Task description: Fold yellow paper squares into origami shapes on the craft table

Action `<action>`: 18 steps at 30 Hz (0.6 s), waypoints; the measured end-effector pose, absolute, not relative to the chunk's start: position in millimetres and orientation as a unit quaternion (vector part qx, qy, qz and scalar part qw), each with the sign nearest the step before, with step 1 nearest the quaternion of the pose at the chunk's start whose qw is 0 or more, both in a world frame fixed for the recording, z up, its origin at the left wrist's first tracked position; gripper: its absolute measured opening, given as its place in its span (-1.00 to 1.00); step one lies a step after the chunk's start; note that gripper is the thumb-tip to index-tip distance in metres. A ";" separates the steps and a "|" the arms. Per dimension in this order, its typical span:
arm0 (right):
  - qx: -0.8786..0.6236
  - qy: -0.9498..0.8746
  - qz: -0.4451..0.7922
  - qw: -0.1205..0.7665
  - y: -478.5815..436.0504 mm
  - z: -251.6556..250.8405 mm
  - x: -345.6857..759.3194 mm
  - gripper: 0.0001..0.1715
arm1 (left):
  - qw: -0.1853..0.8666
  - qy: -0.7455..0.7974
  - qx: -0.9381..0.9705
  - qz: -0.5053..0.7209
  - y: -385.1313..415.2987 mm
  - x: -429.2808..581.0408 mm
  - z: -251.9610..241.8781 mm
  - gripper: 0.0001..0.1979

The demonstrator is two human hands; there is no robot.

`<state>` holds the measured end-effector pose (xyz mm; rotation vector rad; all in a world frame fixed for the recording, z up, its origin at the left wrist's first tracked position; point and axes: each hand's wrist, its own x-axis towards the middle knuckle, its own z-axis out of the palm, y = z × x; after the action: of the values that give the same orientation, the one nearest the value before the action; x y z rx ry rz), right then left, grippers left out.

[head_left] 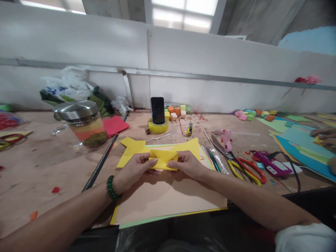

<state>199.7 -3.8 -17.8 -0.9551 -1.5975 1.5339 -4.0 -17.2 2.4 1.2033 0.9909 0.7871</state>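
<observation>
A piece of folded yellow paper [163, 158] is held between my two hands, just above a stack of coloured sheets. My left hand [137, 168] grips its left end, thumb on the near face, and a green bead bracelet circles that wrist. My right hand [189, 164] pinches the right end the same way. Behind them lie cut pieces of yellow paper [131, 148]. The top sheet of the stack [173, 196] is pale peach, with yellow and green edges showing below it.
A glass tea mug [91, 129] stands at left, near red paper [115, 126]. A phone [157, 110] leans upright on a yellow tape roll [158, 126]. Scissors [252, 169], a pink glue gun [226, 139] and a purple device [271, 162] lie right. Another person's hand [327, 134] is at far right.
</observation>
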 end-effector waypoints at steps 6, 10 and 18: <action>-0.373 -0.619 0.586 0.366 -3.8 -20.6 199.2 -0.60 | 0.644 0.441 0.519 0.348 -15.7 -3.2 2.0 -0.47; -0.363 -0.611 0.596 0.372 -4.1 -20.0 197.7 -0.61 | 0.635 0.447 0.520 0.356 -14.9 -3.3 2.0 -0.49; -0.352 -0.616 0.598 0.373 -3.5 -20.0 198.1 -0.58 | 0.638 0.431 0.528 0.358 -14.6 -3.9 0.8 -0.52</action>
<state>198.1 -3.5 -20.0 -0.9006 -1.5787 1.5305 -3.9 -14.6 0.8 1.2051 0.9836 0.8169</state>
